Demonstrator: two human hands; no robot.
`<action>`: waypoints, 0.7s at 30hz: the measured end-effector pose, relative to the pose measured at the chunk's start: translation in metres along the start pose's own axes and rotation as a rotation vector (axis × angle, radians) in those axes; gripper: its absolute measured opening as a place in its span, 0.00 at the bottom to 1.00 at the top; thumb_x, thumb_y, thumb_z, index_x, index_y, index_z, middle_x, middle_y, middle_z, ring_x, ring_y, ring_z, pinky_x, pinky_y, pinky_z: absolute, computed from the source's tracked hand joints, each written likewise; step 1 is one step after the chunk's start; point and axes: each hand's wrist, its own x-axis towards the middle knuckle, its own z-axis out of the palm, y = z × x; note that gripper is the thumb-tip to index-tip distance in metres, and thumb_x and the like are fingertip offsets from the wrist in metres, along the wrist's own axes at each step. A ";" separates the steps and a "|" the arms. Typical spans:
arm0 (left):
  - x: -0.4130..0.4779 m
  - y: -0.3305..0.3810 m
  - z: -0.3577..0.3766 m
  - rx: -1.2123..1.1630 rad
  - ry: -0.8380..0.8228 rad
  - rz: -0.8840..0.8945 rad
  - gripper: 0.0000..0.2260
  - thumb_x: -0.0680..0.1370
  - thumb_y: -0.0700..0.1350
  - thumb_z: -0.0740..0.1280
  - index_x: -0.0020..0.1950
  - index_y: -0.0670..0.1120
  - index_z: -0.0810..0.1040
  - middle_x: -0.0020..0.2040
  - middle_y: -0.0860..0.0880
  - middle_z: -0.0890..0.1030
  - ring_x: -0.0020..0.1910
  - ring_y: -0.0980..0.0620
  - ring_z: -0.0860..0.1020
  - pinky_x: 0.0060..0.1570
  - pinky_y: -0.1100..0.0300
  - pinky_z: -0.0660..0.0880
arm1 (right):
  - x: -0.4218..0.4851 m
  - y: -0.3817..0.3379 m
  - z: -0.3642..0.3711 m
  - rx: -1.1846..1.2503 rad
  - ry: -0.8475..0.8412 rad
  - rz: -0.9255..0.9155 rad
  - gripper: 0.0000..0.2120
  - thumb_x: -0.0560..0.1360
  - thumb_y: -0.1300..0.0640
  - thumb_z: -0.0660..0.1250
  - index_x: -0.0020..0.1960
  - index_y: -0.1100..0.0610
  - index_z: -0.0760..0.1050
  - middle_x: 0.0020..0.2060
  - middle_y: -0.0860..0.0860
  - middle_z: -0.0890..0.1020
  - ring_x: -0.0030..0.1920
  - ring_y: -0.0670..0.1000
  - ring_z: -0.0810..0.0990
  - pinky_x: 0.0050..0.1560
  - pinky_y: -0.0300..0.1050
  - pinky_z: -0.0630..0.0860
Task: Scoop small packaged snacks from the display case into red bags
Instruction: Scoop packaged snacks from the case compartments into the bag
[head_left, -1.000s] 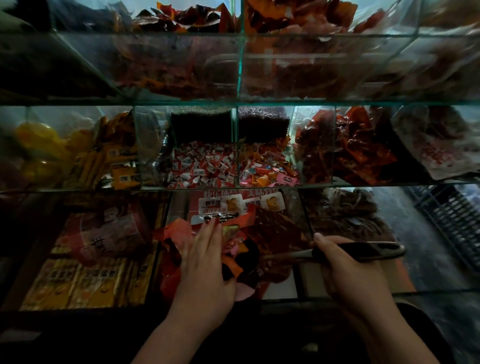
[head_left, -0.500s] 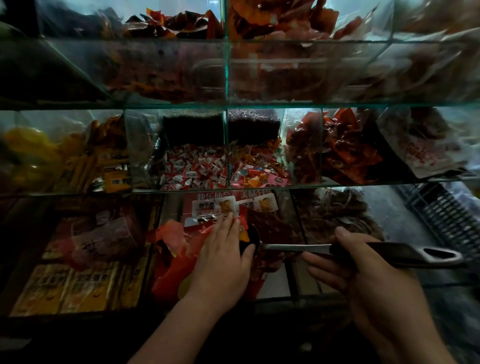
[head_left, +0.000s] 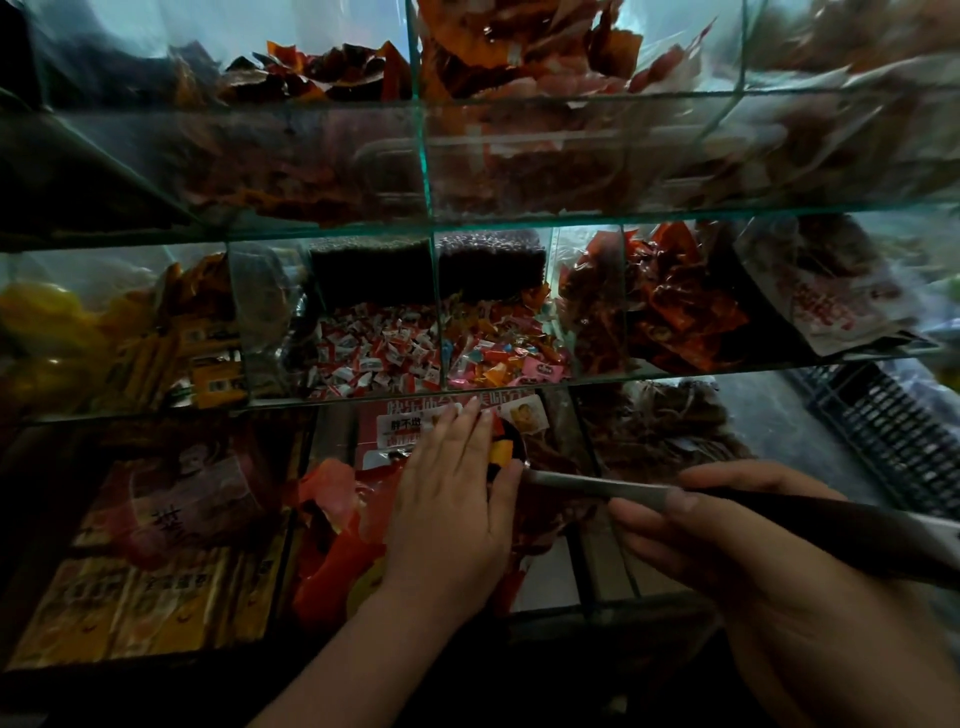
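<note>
The right hand (head_left: 753, 561) is wrapped round the dark handle of the scoop (head_left: 587, 480), whose bowl sits in the lower middle bin of the display case (head_left: 467, 218). The left hand (head_left: 452, 499) lies flat, fingers straight, over the bowl and the small snacks (head_left: 501, 451) in it. The packets look light, slick and crinkly, so they would likely slide. They are best carried level in the bowl under the palm, not pinched.

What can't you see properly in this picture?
Head view:
- The scoop bowl is mostly hidden behind the left hand; its handle end is cut off by the right edge.
- The top-shelf snacks blur behind glass glare.
- The yellow boxes have print too dark to read.
- The red packets are too dim to tell whether any is a bag.
</note>
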 end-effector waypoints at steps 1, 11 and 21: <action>0.013 0.002 0.000 0.008 0.027 0.033 0.30 0.84 0.64 0.40 0.82 0.53 0.57 0.82 0.58 0.55 0.78 0.65 0.42 0.72 0.69 0.31 | 0.004 -0.002 0.002 0.023 0.006 -0.029 0.08 0.59 0.67 0.69 0.29 0.55 0.81 0.31 0.64 0.84 0.35 0.63 0.87 0.32 0.46 0.83; 0.152 -0.001 0.022 -0.158 -0.088 0.036 0.28 0.86 0.58 0.51 0.83 0.48 0.53 0.84 0.50 0.51 0.81 0.53 0.47 0.74 0.60 0.42 | 0.080 0.016 0.031 0.209 0.150 -0.120 0.04 0.73 0.65 0.71 0.46 0.57 0.79 0.38 0.58 0.87 0.45 0.56 0.88 0.42 0.43 0.84; 0.140 -0.011 0.013 -0.346 -0.053 -0.042 0.26 0.84 0.53 0.61 0.81 0.50 0.60 0.80 0.49 0.62 0.78 0.50 0.61 0.74 0.55 0.59 | 0.108 0.020 0.008 -1.129 -0.306 -0.761 0.18 0.70 0.50 0.67 0.57 0.57 0.81 0.56 0.51 0.82 0.55 0.51 0.81 0.55 0.52 0.80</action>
